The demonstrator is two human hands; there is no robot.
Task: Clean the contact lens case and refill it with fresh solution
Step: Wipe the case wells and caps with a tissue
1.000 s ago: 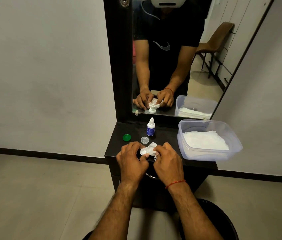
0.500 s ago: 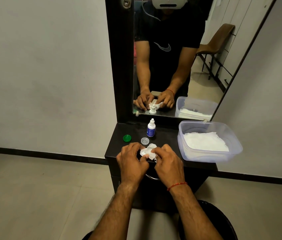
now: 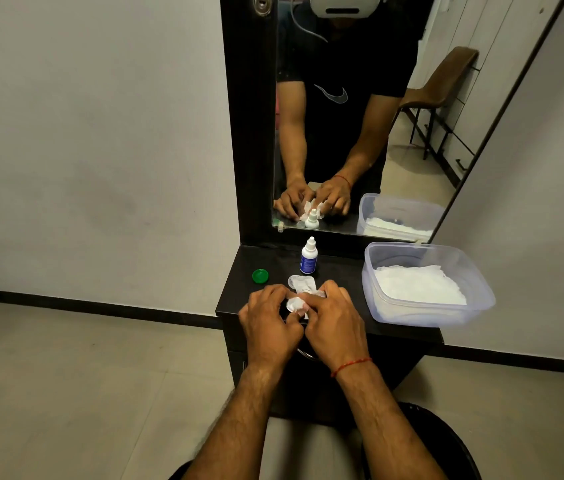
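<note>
My left hand (image 3: 270,320) and my right hand (image 3: 334,323) meet at the front of the black dresser top (image 3: 339,271). Between their fingertips is a crumpled white tissue (image 3: 297,303). The left hand grips the contact lens case wrapped in that tissue, and the case is almost wholly hidden. My right hand pinches the tissue against it. A loose end of the tissue sticks out towards the small white solution bottle (image 3: 308,258), which stands upright with its cap on. A green case cap (image 3: 260,276) lies to the left.
A clear plastic tub (image 3: 481,299) holding white tissues sits at the right end of the top. A mirror (image 3: 360,133) rises behind the bottle. The rim of a dark bin (image 3: 453,441) shows on the floor below my right forearm.
The tissue's loose end has swung out towards the bottle and now covers the small clear cap seen before. Both hands stayed together and shifted only slightly.
</note>
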